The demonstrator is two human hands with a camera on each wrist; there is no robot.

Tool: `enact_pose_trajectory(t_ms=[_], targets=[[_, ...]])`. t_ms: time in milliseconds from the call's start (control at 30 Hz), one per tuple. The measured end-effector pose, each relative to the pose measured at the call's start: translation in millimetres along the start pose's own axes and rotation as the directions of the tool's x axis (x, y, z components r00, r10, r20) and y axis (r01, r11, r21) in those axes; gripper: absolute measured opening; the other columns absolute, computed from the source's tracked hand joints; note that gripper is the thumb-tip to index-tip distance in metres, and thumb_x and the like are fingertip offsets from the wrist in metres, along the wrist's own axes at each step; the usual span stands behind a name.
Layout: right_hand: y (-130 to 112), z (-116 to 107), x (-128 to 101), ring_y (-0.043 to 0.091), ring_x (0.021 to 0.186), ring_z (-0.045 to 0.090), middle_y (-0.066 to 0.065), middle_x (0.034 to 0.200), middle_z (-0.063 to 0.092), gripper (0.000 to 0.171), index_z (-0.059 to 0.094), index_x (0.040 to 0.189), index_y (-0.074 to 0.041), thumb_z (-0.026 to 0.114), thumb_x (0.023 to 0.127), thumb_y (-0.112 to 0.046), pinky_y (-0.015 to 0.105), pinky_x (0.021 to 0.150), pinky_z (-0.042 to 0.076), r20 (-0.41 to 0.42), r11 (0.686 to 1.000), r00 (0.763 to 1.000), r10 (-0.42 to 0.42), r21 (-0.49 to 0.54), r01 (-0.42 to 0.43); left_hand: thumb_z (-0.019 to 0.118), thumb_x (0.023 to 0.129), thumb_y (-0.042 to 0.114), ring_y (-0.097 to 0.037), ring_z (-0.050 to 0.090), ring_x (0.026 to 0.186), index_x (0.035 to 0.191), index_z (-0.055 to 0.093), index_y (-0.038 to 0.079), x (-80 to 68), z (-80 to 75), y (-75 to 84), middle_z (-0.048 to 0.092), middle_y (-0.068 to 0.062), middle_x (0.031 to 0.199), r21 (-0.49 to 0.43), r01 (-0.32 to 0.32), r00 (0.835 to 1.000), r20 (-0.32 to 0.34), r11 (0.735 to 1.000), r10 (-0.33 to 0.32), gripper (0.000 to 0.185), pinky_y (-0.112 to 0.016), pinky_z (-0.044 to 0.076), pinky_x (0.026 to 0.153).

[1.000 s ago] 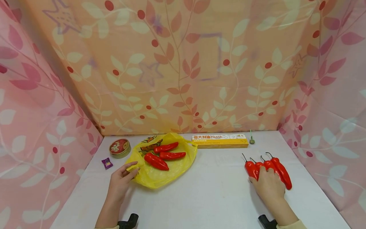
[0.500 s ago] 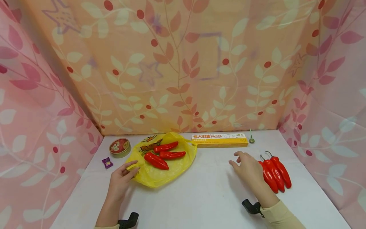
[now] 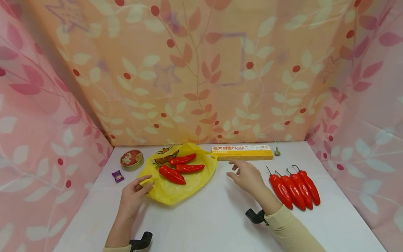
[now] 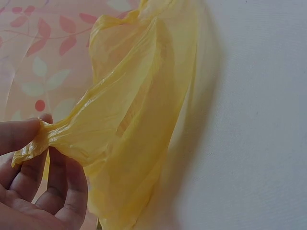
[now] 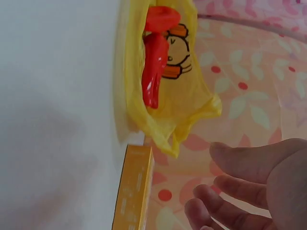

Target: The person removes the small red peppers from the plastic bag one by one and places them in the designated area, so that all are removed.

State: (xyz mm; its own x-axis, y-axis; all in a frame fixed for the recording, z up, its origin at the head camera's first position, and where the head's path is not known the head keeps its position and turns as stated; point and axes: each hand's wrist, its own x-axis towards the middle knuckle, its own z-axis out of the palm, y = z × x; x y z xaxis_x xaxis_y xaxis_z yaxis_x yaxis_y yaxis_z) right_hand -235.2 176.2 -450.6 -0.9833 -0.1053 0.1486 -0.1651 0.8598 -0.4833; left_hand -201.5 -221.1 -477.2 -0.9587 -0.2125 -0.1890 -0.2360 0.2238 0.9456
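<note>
My right hand (image 3: 247, 176) off four peppers (image 3: 294, 189), empty, fingers loose, nearing bag (image 3: 189, 178); my left hand (image 3: 133, 196) pinches rim.

A yellow plastic bag (image 3: 185, 175) with an orange-and-black cartoon print holds glossy red peppers (image 3: 176, 169). Four more red peppers (image 3: 294, 187) lie right. The far pasta box (image 3: 242, 153) is yellow, the candy (image 3: 118, 176) purple, the backdrop (image 3: 201, 77) leaf-patterned orange and pink.
</note>
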Motion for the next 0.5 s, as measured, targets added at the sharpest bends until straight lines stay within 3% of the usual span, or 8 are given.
enact_pose_trajectory(t_ms=[167, 500], targets=[[-10.3, 15.9, 15.2, 0.02, 0.089, 0.065, 0.003, 0.104, 0.071, 0.041, 0.068, 0.122, -0.015, 0.082, 0.085, -0.026, 0.034, 0.075, 0.055, -0.003, 0.991, 0.995, -0.097, 0.089, 0.097, 0.067, 0.099, 0.026, -0.015, 0.06, 0.107, 0.139, 0.061, 0.018, -0.7, -2.3, 1.4, 0.058, -0.01, 0.137, -0.001, 0.0, 1.0, 0.0, 1.0, 0.0, 0.042, -0.012, 0.052, 0.084], [-37.0, 45.6, 40.2, 0.03, 0.105, 0.066, 0.01, 0.119, 0.07, 0.043, 0.066, 0.129, -0.01, 0.079, 0.089, -0.02, 0.044, 0.089, 0.057, 0.054, 0.961, 0.981, -0.187, 0.219, 0.172, 0.067, 0.099, 0.025, -0.018, 0.06, 0.106, 0.139, 0.061, 0.016, 0.0, -1.8, 2.8, 0.058, -0.012, 0.136, -0.013, -0.015, 1.0, 0.002, 1.0, 0.015, 0.042, -0.012, 0.052, 0.084]])
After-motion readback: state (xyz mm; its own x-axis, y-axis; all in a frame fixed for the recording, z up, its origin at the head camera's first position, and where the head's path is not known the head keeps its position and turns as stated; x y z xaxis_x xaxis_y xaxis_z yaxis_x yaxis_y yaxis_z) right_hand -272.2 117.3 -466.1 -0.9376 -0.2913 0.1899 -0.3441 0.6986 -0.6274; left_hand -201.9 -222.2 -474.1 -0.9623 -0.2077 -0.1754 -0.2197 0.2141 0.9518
